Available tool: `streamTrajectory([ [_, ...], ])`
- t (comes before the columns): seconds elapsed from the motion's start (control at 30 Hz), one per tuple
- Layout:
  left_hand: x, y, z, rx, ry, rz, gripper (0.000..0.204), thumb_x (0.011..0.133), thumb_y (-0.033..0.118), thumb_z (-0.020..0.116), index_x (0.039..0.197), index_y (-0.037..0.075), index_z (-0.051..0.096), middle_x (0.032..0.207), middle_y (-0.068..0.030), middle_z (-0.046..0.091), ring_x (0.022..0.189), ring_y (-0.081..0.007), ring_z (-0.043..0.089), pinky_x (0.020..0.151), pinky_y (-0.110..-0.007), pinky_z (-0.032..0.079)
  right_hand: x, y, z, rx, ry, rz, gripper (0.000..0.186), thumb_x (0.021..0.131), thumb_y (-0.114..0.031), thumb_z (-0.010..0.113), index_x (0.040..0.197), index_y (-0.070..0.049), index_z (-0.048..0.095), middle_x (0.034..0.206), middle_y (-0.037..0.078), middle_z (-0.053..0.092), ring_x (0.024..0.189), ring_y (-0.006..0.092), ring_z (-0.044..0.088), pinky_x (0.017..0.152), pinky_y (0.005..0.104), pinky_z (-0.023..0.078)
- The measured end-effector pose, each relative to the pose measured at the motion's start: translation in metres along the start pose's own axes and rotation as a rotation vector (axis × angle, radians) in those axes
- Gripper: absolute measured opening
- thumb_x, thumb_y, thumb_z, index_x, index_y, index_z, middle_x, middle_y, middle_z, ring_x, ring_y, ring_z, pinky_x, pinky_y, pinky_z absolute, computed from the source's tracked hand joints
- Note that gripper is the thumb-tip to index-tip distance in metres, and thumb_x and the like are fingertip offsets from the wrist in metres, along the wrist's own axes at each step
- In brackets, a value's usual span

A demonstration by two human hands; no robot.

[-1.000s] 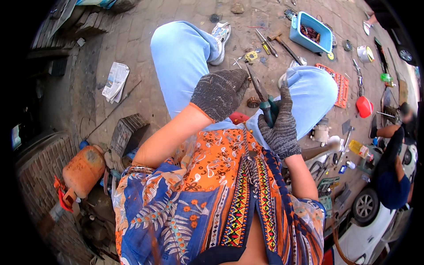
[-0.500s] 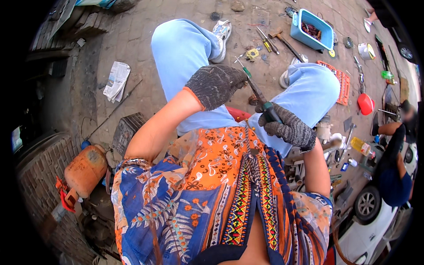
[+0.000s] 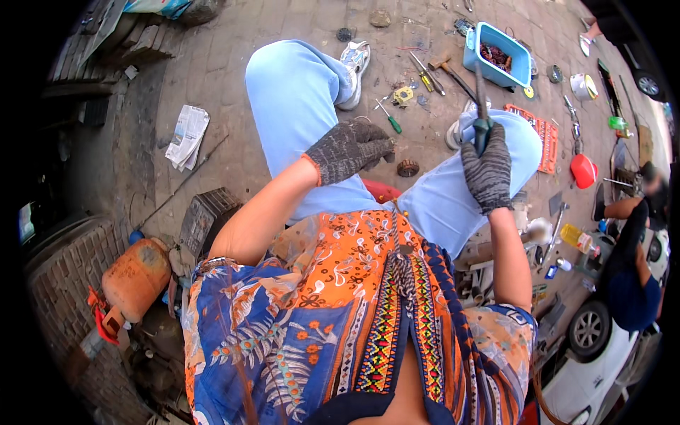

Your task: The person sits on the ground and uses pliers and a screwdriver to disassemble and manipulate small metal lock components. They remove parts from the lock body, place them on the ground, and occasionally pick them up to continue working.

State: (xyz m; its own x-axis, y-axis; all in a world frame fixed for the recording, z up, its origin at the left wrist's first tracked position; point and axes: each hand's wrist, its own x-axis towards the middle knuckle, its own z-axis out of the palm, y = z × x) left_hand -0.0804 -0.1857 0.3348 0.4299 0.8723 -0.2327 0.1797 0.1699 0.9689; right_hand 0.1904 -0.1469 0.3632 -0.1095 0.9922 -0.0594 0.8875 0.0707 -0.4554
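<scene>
Overhead, gloved hands [image 3: 487, 164] apart, screwdriver [image 3: 481, 117] upright.

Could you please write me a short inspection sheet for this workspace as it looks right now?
Surface: paved brick ground, dusty.
Job's things: dark-handled tool, small round part on the ground.
Clutter: blue bin, green screwdriver, hammer, folded newspaper, red bowl.
Hands: left hand gloved, closed, contents unclear; right hand gloved, gripping the tool.
Cables: nothing seen.
Surroundings: orange gas cylinder, another person, white car.
</scene>
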Motion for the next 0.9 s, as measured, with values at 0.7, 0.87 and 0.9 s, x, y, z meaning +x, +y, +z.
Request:
streamTrajectory([
  [0.7, -0.019, 0.031, 0.017, -0.151, 0.136, -0.020, 0.023, 0.091, 0.019, 0.054, 0.103, 0.004, 0.066, 0.066, 0.0013, 0.055, 0.058, -0.0059, 0.046, 0.053, -0.022, 0.038, -0.039, -0.019, 0.027, 1.537, -0.796, 0.407, 0.056, 0.080, -0.012, 0.056, 0.131, 0.002, 0.041, 0.123, 0.018, 0.055, 0.109, 0.0269, 0.058, 0.096, 0.0358, 0.045],
  [0.87, -0.017, 0.024, 0.019, -0.205, 0.190, 0.000, 0.024, 0.091, 0.020, 0.055, 0.103, 0.004, 0.066, 0.066, 0.0011, 0.055, 0.056, -0.0050, 0.046, 0.049, -0.021, 0.036, -0.045, -0.020, 0.020, 1.218, -0.811, 0.374, 0.045, 0.088, -0.027, 0.058, 0.124, 0.000, 0.052, 0.107, 0.006, 0.065, 0.095, 0.0121, 0.061, 0.080, 0.0243, 0.048],
  [0.9, -0.017, 0.022, 0.019, -0.211, 0.203, 0.008, 0.024, 0.091, 0.020, 0.055, 0.104, 0.004, 0.066, 0.066, 0.0011, 0.056, 0.055, -0.0048, 0.045, 0.049, -0.021, 0.036, -0.045, -0.021, 0.018, 1.164, -0.815, 0.381, 0.044, 0.089, -0.026, 0.057, 0.124, 0.000, 0.052, 0.105, 0.006, 0.066, 0.091, 0.0114, 0.061, 0.076, 0.0225, 0.048],
])
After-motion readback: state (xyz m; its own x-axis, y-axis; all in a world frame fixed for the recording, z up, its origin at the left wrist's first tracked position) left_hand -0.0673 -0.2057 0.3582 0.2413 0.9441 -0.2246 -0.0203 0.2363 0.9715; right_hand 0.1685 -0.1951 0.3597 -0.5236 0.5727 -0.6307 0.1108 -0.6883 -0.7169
